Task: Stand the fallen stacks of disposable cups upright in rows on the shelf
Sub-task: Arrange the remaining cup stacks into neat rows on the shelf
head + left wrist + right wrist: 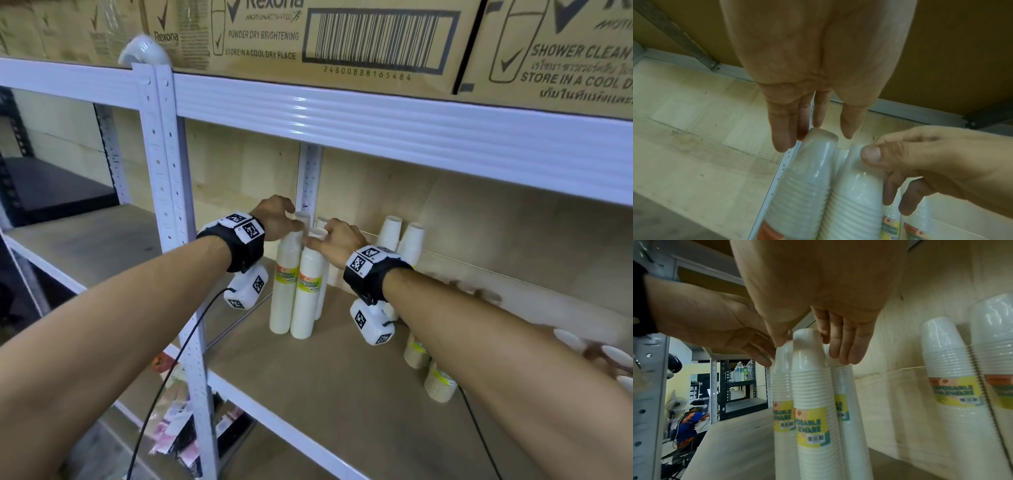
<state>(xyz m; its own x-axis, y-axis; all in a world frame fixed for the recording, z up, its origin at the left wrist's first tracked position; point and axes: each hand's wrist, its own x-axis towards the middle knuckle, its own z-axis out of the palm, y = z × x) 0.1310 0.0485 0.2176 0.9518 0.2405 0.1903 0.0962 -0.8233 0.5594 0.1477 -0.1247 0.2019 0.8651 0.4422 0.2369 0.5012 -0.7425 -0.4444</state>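
With both hands at the tops, the left hand (274, 216) rests straight fingers (781, 138) on one tall white sleeved stack of disposable cups (284, 291); the right hand (337, 240) pinches its neighbour (306, 294). Both stand near the plywood shelf's (342, 387) back-left corner; nudge bases flush, release gently.

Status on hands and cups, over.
Left hand and right hand steadying tops of upright stacks. Two stacks lean on back wall. Fallen stacks remain, right.

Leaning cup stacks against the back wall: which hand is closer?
Right. The right hand sits atop the upright stacks, just left of the leaning stacks. The left hand is farther left, beyond the upright stacks.
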